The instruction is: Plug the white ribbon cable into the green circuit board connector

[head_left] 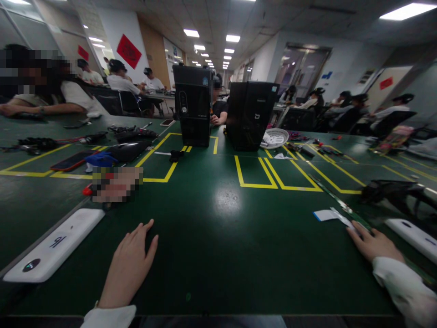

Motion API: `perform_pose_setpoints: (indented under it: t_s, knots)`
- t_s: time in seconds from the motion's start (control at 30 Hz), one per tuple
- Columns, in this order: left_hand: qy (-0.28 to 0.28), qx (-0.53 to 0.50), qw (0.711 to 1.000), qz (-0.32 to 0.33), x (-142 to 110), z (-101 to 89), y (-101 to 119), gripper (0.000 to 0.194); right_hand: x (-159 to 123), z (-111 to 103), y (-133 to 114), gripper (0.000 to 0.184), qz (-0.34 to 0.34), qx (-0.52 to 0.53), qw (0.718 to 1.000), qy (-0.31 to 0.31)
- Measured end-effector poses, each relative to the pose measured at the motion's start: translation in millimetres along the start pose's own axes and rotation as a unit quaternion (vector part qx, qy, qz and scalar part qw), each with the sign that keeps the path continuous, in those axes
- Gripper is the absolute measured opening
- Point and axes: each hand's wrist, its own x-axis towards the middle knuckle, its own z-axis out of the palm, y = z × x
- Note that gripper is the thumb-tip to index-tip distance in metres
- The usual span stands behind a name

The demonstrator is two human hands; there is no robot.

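My left hand (131,264) lies palm down over the green table (239,269), its fingers stretched and the thumb apart, with nothing in it. To its left is a long white device (54,246) with a dark round spot at one end. At the right, my right hand (377,243) rests on a long thin green circuit board strip (336,198), fingers lying over it and slightly apart. A flat white ribbon cable (326,215) with a blue end sticks out to the left from under its fingertips.
Two black computer towers (193,107) (252,116) stand ahead, with a white basket (274,138) beside them. Yellow tape outlines (257,186) mark the table. A blue-and-black item (102,159) lies left, a black object (392,193) and another white device (414,237) right. People sit behind.
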Motion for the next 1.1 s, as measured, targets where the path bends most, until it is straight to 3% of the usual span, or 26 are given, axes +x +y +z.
perform_pose_setpoints:
  t_s: [0.1,0.17,0.37,0.53,0.67,0.93,1.1]
  knots:
    - [-0.009,0.002,1.000,-0.004,0,-0.2,0,0.066,18,-8,-11,0.075,0.118,0.012,0.991,-0.055]
    - [-0.015,0.003,1.000,-0.009,0,-1.1,2,0.067,23,-8,-16,0.071,0.142,0.024,0.989,-0.038]
    - [-0.017,0.002,1.000,-0.013,-1,-3.0,4,0.066,21,-2,-18,0.071,0.146,0.041,0.988,-0.022]
    - [-0.010,0.011,1.000,0.001,0,1.3,0,0.067,18,-8,-26,0.079,0.162,0.045,0.983,-0.070]
    - [0.001,0.017,1.000,0.007,0,3.4,-1,0.066,18,-8,-34,0.072,0.191,0.005,0.977,-0.094]
    - [-0.004,0.022,1.000,0.011,0,7.7,-7,0.067,25,0,-40,0.064,0.057,0.007,0.994,-0.088]
    - [-0.023,0.021,1.000,0.001,1,8.6,-10,0.068,29,10,-77,0.058,-0.051,0.049,0.995,-0.070]
